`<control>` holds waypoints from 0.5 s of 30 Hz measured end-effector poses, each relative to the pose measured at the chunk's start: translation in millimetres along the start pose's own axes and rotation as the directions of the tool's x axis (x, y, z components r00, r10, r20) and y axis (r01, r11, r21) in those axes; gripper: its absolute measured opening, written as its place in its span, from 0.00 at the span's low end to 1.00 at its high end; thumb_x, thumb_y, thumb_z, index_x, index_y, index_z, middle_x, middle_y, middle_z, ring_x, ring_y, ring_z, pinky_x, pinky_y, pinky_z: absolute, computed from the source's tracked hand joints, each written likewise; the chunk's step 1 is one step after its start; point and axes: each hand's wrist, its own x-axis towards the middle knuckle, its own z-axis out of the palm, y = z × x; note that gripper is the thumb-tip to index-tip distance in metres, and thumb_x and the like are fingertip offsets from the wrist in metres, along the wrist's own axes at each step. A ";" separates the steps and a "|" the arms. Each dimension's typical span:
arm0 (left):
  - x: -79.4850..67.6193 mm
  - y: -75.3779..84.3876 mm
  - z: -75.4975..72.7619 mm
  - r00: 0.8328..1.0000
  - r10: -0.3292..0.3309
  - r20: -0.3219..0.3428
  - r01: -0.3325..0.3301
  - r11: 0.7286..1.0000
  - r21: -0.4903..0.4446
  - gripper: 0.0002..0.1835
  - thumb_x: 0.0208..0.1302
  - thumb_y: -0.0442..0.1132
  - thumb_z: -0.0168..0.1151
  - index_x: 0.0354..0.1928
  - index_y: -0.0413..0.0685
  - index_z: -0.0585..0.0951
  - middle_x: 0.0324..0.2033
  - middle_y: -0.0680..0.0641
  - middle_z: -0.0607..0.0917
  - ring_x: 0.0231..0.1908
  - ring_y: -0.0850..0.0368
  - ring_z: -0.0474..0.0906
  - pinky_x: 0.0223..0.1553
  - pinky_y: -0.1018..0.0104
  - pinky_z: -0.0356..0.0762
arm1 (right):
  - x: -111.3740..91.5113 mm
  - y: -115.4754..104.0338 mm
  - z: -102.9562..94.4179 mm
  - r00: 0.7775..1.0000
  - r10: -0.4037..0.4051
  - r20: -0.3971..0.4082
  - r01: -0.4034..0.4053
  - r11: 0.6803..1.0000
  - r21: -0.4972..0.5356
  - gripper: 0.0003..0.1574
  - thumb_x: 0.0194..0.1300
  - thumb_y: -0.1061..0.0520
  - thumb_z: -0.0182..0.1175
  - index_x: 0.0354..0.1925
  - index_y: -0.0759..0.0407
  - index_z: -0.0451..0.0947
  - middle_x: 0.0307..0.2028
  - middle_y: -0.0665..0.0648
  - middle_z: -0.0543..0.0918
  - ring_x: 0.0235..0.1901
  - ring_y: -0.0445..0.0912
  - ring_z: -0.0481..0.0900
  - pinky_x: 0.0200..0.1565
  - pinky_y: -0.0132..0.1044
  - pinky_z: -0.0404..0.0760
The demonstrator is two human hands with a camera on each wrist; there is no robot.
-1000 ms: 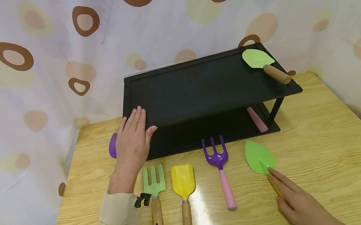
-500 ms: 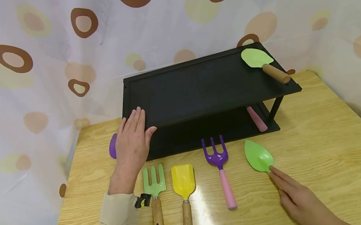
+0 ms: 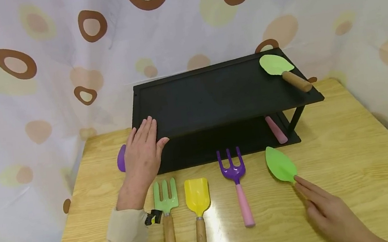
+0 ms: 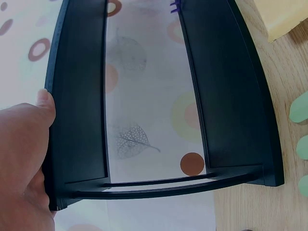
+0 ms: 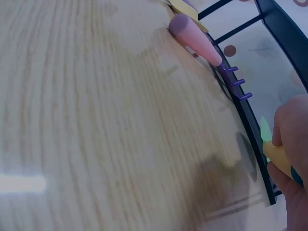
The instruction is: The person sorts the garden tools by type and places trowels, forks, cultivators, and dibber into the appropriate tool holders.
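My left hand [image 3: 141, 152] rests flat on the front left corner of a black two-tier shelf [image 3: 205, 96], fingers straight, thumb along its front edge. In the left wrist view the left hand [image 4: 21, 159] lies against the upper board's edge. My right hand [image 3: 327, 211] grips a trowel [image 3: 281, 164] with a green, leaf-shaped blade. The right wrist view shows its yellow handle [image 5: 276, 154] between thumb and fingers, and its shadow on the table. Left of the trowel lies a purple hand fork [image 3: 243, 203] with a pink handle, tines toward the shelf.
A light-green trowel [image 3: 297, 81] lies on the upper board's right end. A pink handle [image 3: 276, 130] shows on the lower board. In front lie a green hand fork [image 3: 169, 228] and a yellow shovel [image 3: 197, 197]. A purple piece [image 3: 122, 158] peeks out beside the left hand.
My right hand has moved slightly right with the trowel, whose blade now points a little more toward the shelf and sits closer to it. The left hand stays in place.
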 end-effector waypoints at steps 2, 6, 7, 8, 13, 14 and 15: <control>-0.2 0.2 0.1 1.000 0.001 -0.001 -0.001 1.000 0.001 0.35 0.76 0.56 0.44 0.75 0.42 0.60 0.75 0.43 0.62 0.76 0.48 0.56 0.78 0.50 0.47 | 1.5 1.0 -3.3 1.000 -0.017 -0.009 0.017 1.000 -0.007 0.37 0.52 0.78 0.59 0.62 0.69 0.75 0.67 0.60 0.74 0.68 0.22 0.59 0.61 0.07 0.56; 0.9 0.2 0.4 1.000 0.007 -0.010 -0.007 1.000 0.008 0.34 0.76 0.56 0.45 0.75 0.42 0.60 0.75 0.43 0.63 0.76 0.48 0.57 0.78 0.51 0.47 | 7.6 3.0 -10.6 0.997 -0.068 -0.026 0.067 0.997 -0.033 0.39 0.50 0.78 0.60 0.63 0.68 0.74 0.68 0.59 0.74 0.67 0.23 0.61 0.58 0.07 0.58; 1.3 0.3 0.3 1.000 0.009 -0.012 -0.009 1.000 0.009 0.34 0.76 0.56 0.45 0.75 0.42 0.61 0.75 0.43 0.63 0.76 0.48 0.57 0.78 0.51 0.47 | 9.6 3.4 -12.6 0.996 -0.082 -0.035 0.081 0.996 -0.034 0.39 0.49 0.78 0.60 0.63 0.68 0.74 0.67 0.59 0.74 0.65 0.23 0.63 0.54 0.07 0.60; 1.7 0.1 0.4 1.000 0.011 -0.012 -0.010 1.000 0.010 0.34 0.76 0.56 0.45 0.75 0.42 0.61 0.75 0.43 0.63 0.76 0.48 0.57 0.78 0.50 0.47 | 11.7 3.9 -14.8 0.995 -0.094 -0.040 0.092 0.995 -0.039 0.39 0.49 0.78 0.59 0.62 0.69 0.75 0.67 0.59 0.74 0.62 0.22 0.65 0.50 0.07 0.62; 1.6 0.0 -0.1 1.000 0.009 -0.003 -0.009 1.000 0.010 0.35 0.76 0.56 0.45 0.75 0.42 0.60 0.75 0.42 0.62 0.76 0.48 0.56 0.78 0.50 0.48 | 23.1 5.6 -26.6 0.988 -0.148 -0.053 0.147 0.989 -0.015 0.35 0.53 0.76 0.55 0.62 0.69 0.75 0.67 0.59 0.74 0.46 0.25 0.66 0.35 0.15 0.62; 1.2 -0.1 -0.2 1.000 0.006 0.000 -0.006 1.000 0.008 0.35 0.76 0.56 0.45 0.75 0.42 0.60 0.75 0.42 0.62 0.76 0.48 0.56 0.78 0.50 0.48 | 25.6 6.0 -29.0 0.986 -0.159 -0.050 0.159 0.987 -0.018 0.34 0.55 0.74 0.54 0.62 0.68 0.75 0.67 0.59 0.74 0.45 0.26 0.66 0.34 0.15 0.62; 0.7 0.0 -0.4 1.000 0.004 0.001 -0.004 1.000 0.005 0.35 0.76 0.56 0.45 0.75 0.42 0.61 0.75 0.42 0.62 0.76 0.48 0.56 0.78 0.49 0.48 | 28.2 6.3 -31.2 0.983 -0.175 -0.051 0.175 0.985 -0.011 0.33 0.57 0.73 0.53 0.63 0.68 0.75 0.67 0.60 0.74 0.42 0.25 0.66 0.33 0.15 0.62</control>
